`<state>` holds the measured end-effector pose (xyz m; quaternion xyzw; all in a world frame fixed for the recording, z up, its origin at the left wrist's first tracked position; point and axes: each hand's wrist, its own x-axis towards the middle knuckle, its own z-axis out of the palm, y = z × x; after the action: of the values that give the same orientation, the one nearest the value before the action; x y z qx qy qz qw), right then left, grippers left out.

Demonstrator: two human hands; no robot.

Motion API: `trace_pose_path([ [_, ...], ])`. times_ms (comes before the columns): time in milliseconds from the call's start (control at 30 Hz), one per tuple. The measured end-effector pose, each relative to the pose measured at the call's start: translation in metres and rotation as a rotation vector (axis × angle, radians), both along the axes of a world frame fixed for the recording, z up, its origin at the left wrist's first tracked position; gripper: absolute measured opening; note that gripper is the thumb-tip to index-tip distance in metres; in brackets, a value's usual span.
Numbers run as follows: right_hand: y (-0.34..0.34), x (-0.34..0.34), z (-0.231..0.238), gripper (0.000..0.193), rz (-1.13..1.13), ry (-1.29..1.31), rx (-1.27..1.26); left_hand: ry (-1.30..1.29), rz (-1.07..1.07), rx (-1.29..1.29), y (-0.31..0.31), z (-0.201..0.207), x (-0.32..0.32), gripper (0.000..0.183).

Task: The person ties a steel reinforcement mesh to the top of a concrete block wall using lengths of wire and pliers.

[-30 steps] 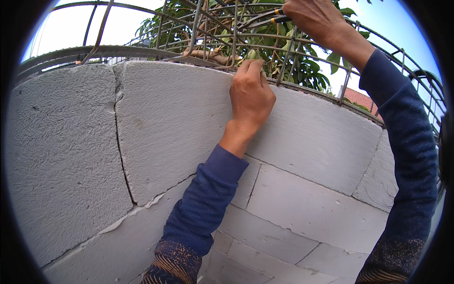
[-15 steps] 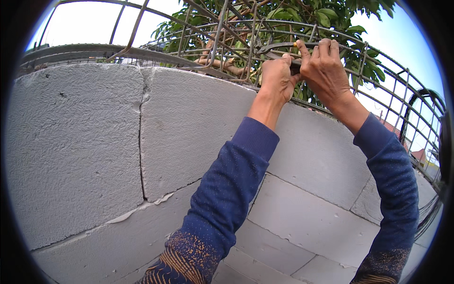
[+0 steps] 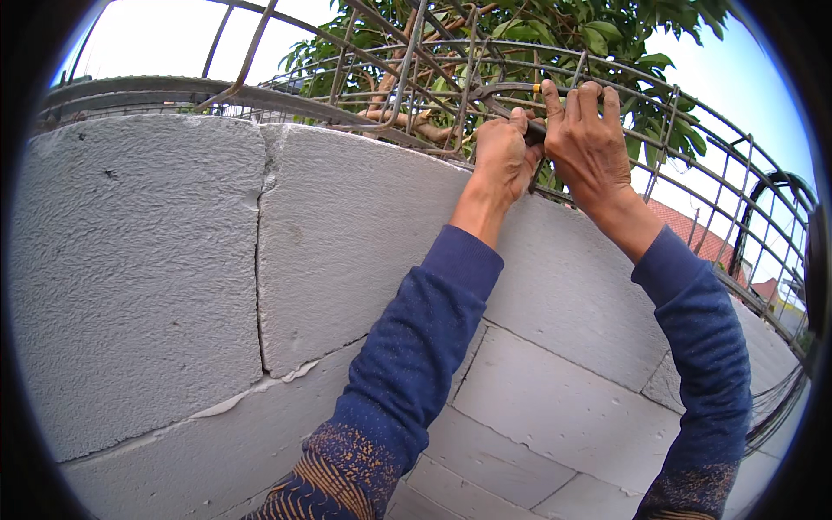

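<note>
At the top of the wall, both my hands are on a pair of dark metal pincers [image 3: 510,87] with a bit of yellow on one handle. My left hand [image 3: 500,158] is closed at the lower handle, its thumb pointing up. My right hand [image 3: 591,143] has its fingers bent over the upper handle, its back toward me. The jaws point left and lie against an upright bar of the steel rebar cage [image 3: 471,65]. Whatever the jaws grip is too small to make out, and my fingers hide much of the handles.
A wall of light grey blocks [image 3: 355,204] rises close in front of me, under the cage. Leafy branches [image 3: 598,35] come through and behind the bars. Black cables [image 3: 776,403] hang at the right, and a red tiled roof [image 3: 685,230] shows beyond.
My right hand and forearm have shifted slightly left. My left hand has moved a little left and down, and the pincer handles look slightly farther apart.
</note>
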<state>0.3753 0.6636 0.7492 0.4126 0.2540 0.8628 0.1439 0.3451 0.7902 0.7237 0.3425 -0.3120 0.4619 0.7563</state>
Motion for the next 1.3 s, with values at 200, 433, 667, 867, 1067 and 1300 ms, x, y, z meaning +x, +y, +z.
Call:
trace_pose_path([
  [200,0.003,0.005,-0.006,0.049,0.051,-0.022,-0.025,0.004,-0.014,0.030,0.006,-0.005,0.002,0.029],
  [433,0.010,0.009,0.007,0.029,0.108,0.040,-0.001,0.053,0.032,0.070,0.004,0.001,0.003,0.033],
  [667,0.010,0.004,0.019,0.011,-0.003,0.129,-0.009,0.189,0.210,0.089,0.002,0.002,-0.006,0.036],
  [867,-0.007,-0.026,0.078,0.010,0.118,0.301,-0.409,0.314,0.448,0.062,-0.006,-0.010,-0.025,0.047],
  [1067,-0.002,-0.114,0.138,0.018,-0.370,0.704,-0.591,0.385,0.559,0.153,-0.001,-0.023,-0.031,0.040],
  [1300,-0.003,-0.111,0.135,0.020,-0.277,0.445,-0.433,0.361,0.674,0.201,-0.002,-0.023,-0.026,0.033],
])
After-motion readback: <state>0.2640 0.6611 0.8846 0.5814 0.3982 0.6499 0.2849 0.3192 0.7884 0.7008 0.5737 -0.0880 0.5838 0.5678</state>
